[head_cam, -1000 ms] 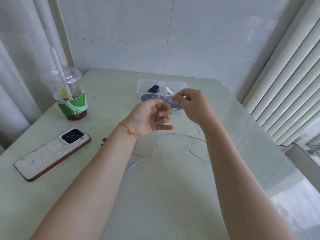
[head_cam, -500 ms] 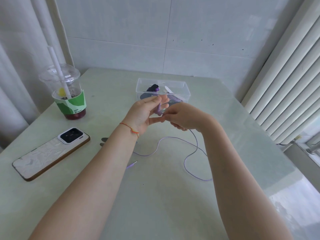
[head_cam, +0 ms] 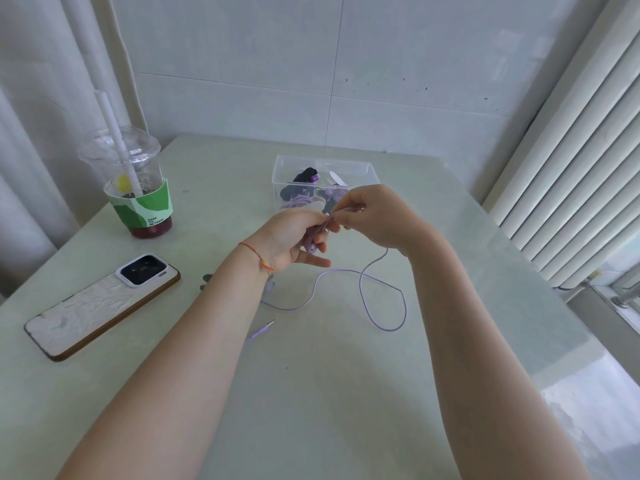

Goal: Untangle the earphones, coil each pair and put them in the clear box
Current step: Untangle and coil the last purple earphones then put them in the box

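Observation:
Both hands are raised over the middle of the table, just in front of the clear box [head_cam: 370,169]. My left hand [head_cam: 294,237] holds the purple earbuds and several turns of purple earphone cable [head_cam: 363,299] wound on its fingers. My right hand [head_cam: 374,216] pinches the same cable at the left fingertips. The loose cable trails down from my hands, loops on the table and ends in the jack plug [head_cam: 263,330]. Coiled purple and dark earphones lie inside the box.
A plastic iced-drink cup [head_cam: 135,188] with a straw and green sleeve stands at the back left. A phone [head_cam: 100,303] lies face down at the left. A small grey object [head_cam: 207,280] shows beside my left forearm. A radiator [head_cam: 571,168] runs along the right.
My right hand swung under my left hand and back up beside the fingertips, adding a turn of cable. The loose loop on the table shifted and shortened.

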